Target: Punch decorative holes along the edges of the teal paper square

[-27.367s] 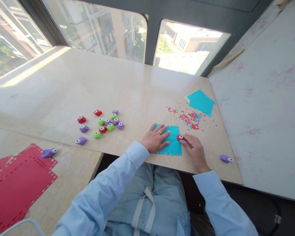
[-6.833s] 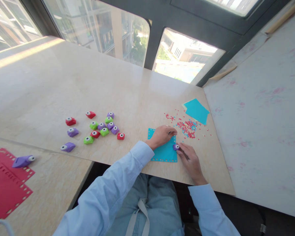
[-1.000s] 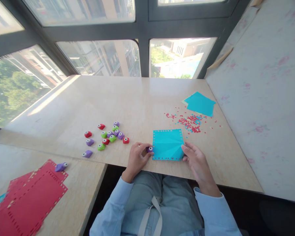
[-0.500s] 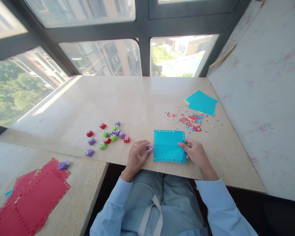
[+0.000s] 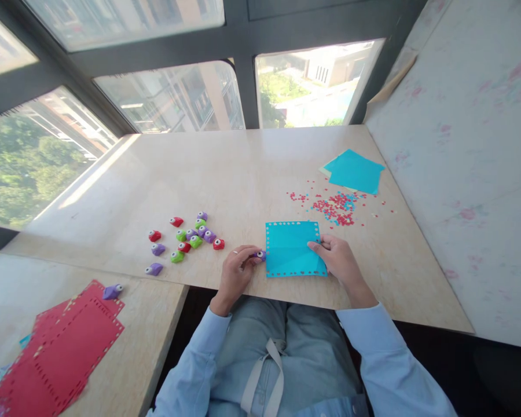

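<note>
My left hand [image 5: 238, 271] pinches a small purple craft punch [image 5: 260, 255] against the left edge of a blue paper sheet [image 5: 292, 249]. Small holes run along the sheet's top, left and bottom edges. At its right side, my right hand [image 5: 341, 260] grips the sheet, with the thumb on top and the other fingers partly hidden behind it. Left of my left hand lie several more craft punches [image 5: 195, 241] in red, green and purple.
Red and blue punched-out bits [image 5: 336, 208] are scattered beyond my right hand. Behind them lies a stack of blue paper [image 5: 356, 171]. Red punched sheets [image 5: 76, 341] with a purple punch [image 5: 112, 291] rest on the lower-left table. A wallpapered wall [image 5: 464, 191] borders the right side.
My left fingers have closed more tightly over the purple punch at the sheet's left edge. The whole view has shifted slightly; my right hand keeps its hold on the sheet.
</note>
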Motion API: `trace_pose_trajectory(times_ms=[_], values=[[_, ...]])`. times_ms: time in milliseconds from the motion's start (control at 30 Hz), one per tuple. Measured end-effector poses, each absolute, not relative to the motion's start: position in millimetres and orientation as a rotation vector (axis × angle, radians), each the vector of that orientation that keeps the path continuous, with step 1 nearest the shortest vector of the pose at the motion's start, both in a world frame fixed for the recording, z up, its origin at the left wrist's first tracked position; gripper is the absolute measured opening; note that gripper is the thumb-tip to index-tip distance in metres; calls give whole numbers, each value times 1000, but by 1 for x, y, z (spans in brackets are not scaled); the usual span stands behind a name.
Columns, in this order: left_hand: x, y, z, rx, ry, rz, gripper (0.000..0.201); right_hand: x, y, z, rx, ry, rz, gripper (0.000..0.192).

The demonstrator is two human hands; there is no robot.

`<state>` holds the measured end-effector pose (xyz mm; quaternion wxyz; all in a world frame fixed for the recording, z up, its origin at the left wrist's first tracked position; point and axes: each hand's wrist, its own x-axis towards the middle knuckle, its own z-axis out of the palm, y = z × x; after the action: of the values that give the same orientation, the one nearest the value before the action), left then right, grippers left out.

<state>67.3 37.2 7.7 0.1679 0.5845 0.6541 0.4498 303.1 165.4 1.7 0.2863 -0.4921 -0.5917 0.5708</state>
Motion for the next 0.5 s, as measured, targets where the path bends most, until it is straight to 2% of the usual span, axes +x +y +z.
trace_pose_trajectory(times_ms=[500], values=[[67, 40, 4, 1578, 1871, 1305, 20, 306, 164, 2, -1320, -1624, 1468, 58]])
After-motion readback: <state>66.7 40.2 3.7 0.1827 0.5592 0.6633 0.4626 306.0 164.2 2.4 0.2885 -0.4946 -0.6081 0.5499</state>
